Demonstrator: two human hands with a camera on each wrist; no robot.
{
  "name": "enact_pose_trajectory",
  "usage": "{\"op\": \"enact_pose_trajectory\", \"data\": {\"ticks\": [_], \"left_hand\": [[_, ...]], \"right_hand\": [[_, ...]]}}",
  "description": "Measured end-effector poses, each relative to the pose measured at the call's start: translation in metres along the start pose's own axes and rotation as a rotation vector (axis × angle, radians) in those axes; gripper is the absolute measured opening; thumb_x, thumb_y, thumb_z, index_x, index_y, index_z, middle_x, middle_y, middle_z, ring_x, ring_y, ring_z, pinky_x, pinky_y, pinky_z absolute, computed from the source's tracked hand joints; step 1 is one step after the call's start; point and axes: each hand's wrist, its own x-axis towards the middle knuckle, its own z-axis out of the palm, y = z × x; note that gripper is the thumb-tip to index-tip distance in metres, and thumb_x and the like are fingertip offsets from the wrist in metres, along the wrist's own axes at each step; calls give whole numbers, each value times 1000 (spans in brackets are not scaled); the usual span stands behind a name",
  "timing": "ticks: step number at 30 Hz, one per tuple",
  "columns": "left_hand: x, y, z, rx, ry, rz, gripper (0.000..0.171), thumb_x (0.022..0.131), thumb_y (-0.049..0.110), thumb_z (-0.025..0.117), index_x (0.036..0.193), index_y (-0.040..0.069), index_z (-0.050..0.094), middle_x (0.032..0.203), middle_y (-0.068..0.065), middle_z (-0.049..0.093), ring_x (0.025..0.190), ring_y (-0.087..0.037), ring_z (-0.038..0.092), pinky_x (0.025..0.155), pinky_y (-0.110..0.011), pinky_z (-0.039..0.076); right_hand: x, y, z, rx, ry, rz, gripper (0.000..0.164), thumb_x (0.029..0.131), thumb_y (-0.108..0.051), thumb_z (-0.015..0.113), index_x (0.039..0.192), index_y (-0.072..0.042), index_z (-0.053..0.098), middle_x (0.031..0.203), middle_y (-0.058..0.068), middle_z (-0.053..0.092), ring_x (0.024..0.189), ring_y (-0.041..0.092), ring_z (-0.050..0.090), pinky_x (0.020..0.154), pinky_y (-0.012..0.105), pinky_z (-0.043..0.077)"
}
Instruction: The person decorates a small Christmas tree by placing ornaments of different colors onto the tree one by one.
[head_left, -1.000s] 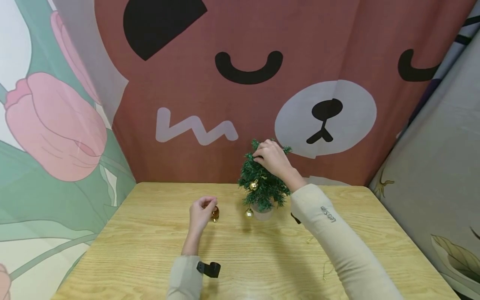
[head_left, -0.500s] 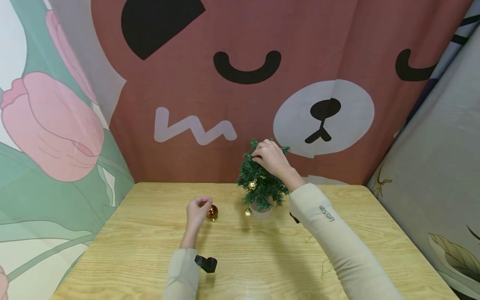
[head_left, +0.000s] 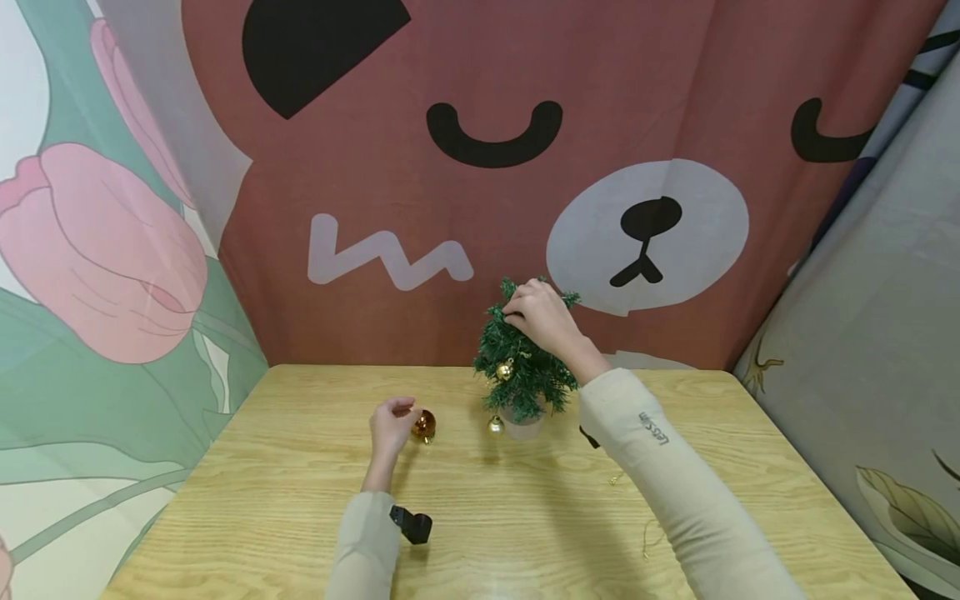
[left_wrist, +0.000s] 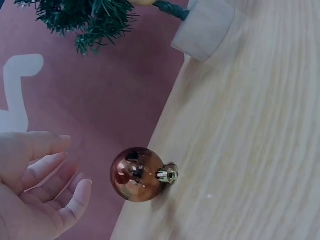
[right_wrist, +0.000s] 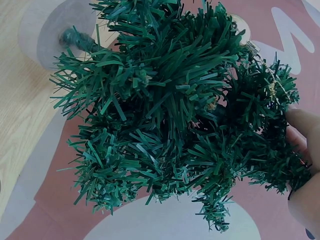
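Note:
A small green Christmas tree (head_left: 525, 379) stands in a pale pot (head_left: 523, 428) near the back of the table. My right hand (head_left: 546, 318) grips its top, and the right wrist view has the thumb and fingers closing on the upper branches (right_wrist: 270, 155). To the left, a shiny copper-coloured bauble (head_left: 424, 427) lies on the table, its metal cap (left_wrist: 167, 174) toward the tabletop. Beside it, my left hand (head_left: 390, 432) hovers with loosely bent fingers; the left wrist view has a gap between the fingertips and the bauble.
One gold bauble (head_left: 504, 369) hangs among the branches and another (head_left: 496, 425) is low by the pot. Thin gold cords (head_left: 651, 542) lie on the wooden table (head_left: 262, 483) to the right. A printed cloth (head_left: 360, 325) rises behind its back edge.
My left fingers have come off the copper bauble, loosened and drawn slightly left, leaving more of it visible. My right hand keeps its grip on the treetop.

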Motion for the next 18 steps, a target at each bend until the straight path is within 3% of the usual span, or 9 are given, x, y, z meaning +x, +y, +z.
{"op": "enact_pose_trajectory", "data": {"ticks": [18], "left_hand": [[2, -14, 7, 101, -118, -64, 39, 75, -1, 67, 111, -11, 55, 110, -27, 53, 101, -40, 48, 77, -45, 45]], "right_hand": [[-1, 1, 1, 19, 18, -1, 12, 80, -11, 67, 90, -6, 71, 87, 5, 62, 84, 22, 51, 80, 36, 40]]}}
